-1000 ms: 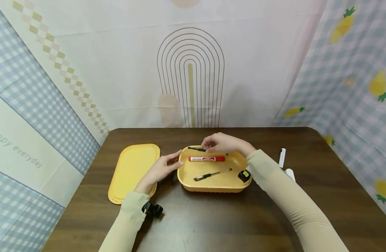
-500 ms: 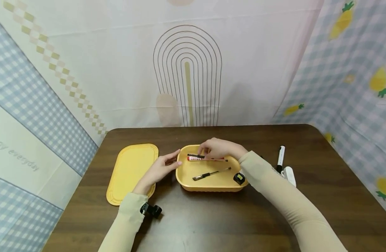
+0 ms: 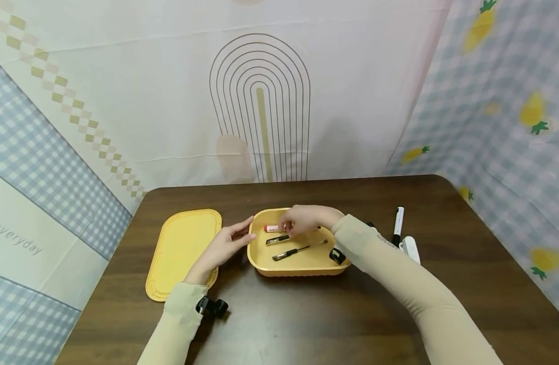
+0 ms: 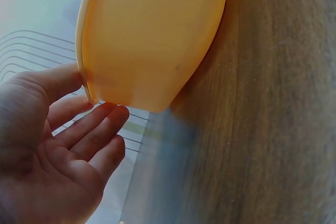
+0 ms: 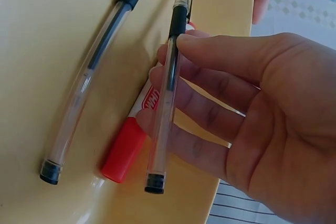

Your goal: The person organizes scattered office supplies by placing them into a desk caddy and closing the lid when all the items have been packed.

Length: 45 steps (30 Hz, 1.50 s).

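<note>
In the head view, my left hand (image 3: 222, 251) is at the left end of a yellow bin (image 3: 302, 271). The left wrist view shows its loose fingers (image 4: 105, 129) touching the rim and outer end wall. My right hand (image 3: 302, 219) is inside the bin, pinching a clear gel pen with a black grip (image 5: 167, 93) between thumb and fingertips. Behind that pen lies a red-and-white marker (image 5: 123, 150), partly covered by the fingers. A second gel pen (image 3: 297, 251) lies on the bin floor in front.
A flat yellow lid (image 3: 183, 253) lies on the table at the left. Beyond the right sleeve are a white marker with a black cap (image 3: 399, 223) and a rounded white object (image 3: 410, 248), partly hidden by the arm. Patterned cloth hangs behind the table.
My right hand has brought the held pen from the bin's back rim forward and down, past the red marker. My left hand has stayed at the bin's end. The head view has shifted slightly.
</note>
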Motion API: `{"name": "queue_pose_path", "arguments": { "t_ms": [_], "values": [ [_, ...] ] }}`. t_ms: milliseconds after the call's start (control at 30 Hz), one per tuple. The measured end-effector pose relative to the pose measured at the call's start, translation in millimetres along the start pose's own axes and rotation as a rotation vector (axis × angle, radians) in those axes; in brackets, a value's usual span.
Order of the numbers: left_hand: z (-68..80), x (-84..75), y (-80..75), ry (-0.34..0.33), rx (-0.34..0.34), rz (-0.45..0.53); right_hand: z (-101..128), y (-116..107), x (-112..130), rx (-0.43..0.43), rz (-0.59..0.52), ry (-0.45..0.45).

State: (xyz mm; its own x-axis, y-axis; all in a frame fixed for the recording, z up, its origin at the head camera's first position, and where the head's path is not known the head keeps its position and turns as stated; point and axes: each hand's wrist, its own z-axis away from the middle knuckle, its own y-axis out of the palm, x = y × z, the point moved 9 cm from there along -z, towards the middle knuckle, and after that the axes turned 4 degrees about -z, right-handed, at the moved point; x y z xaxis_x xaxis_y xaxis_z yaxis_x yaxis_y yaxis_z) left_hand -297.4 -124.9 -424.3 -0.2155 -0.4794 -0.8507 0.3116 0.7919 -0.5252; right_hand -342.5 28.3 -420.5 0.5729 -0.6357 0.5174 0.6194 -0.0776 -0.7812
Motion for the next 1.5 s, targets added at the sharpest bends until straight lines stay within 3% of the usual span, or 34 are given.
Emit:
{"name": "queue_pose_path", "arguments": {
  "t_ms": [133,333,500,733,1000,1267,1500],
  "values": [
    [-5.2,15.6,1.0,0.01,-0.007,0.004,-3,1,3,0.005,0.012,-0.017],
    [-7.2,14.8,0.5,0.013,-0.009,0.008,-5,2,1,0.01,0.019,-0.021],
    [-5.0,18.9,-0.5,-0.031,-0.017,0.029,-7,2,7,0.023,0.009,-0.034],
    [-5.7,16.9,-1.7,-0.005,-0.023,0.033,-7,-4,11,-0.011,0.061,-0.067],
    [-4.7,19.3,-1.2,0.004,-0.019,0.036,-6,-7,12,-0.003,0.039,-0.085],
    [-2.4,19.2,-5.0,0.008,-0.039,0.047,2,-27,17,-0.08,-0.033,-0.116],
    [-1.6,9.0,-0.4,-0.002,-0.001,0.031,18,-46,10,-0.148,-0.039,-0.096]
  ]
}}
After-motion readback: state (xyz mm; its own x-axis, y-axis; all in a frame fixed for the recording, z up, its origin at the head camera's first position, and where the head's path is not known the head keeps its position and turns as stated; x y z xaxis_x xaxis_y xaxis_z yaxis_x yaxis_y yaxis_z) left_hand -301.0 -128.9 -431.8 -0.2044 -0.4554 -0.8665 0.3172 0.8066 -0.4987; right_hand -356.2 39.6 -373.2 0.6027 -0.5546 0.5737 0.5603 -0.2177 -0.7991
